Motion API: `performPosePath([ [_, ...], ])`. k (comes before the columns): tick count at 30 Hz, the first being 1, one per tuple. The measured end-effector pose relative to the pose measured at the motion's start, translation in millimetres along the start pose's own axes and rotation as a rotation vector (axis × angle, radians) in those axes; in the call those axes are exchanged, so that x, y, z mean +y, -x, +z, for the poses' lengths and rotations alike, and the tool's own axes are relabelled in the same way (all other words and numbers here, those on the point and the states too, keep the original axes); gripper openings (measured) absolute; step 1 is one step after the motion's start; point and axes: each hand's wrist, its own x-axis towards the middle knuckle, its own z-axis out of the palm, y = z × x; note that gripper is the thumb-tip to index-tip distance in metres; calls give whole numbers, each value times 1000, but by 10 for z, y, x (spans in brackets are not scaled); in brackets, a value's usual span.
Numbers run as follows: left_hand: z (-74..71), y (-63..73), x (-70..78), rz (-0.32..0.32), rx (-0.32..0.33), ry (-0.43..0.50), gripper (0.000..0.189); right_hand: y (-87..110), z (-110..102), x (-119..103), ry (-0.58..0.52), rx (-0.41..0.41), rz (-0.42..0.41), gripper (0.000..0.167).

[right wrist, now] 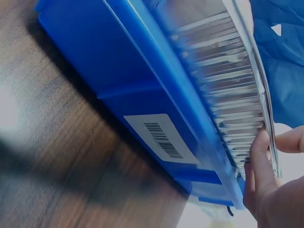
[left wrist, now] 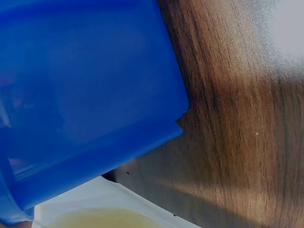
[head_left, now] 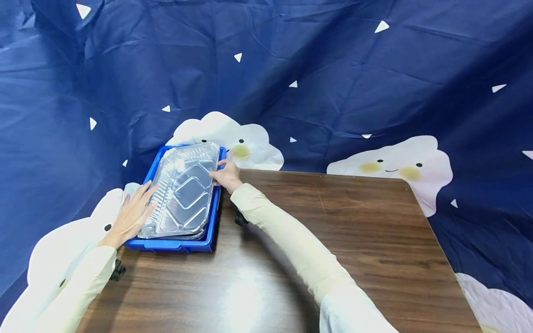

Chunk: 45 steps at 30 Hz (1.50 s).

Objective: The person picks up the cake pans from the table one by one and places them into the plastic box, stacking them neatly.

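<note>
An aluminium foil tray sits in a blue plastic bin, tilted, with its right side raised. More foil edges show beneath its near right corner. My right hand pinches the tray's right rim; in the right wrist view, thumb and fingers lie on opposite sides of that rim. On the left, my left hand has its fingers stretched out along the tray's left edge, over the bin's rim. Only the bin's outer wall appears in the left wrist view, with the left hand's fingers hidden.
The bin stands at the left end of a brown wooden table. A blue cloth with white clouds and triangles hangs behind and around the table. A white barcode label is stuck to the bin's side.
</note>
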Motion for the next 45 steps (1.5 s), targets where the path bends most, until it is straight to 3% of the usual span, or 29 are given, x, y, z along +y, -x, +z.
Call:
performPosePath([
  [14,17,-6,-18,-7,0,-12,57,-50,232,136,70,-7,-9,43],
  [20,23,-7,-13,10,16,-12,57,2,179,152,323,29,-119,36],
  [26,29,0,-6,18,19,-11,57,36,34,203,379,-11,-191,40],
  [36,-19,12,-1,9,17,-53,59,128,-285,318,326,-113,-320,56],
  [45,20,-12,13,3,-30,-109,60,264,-677,493,479,-194,-434,61],
])
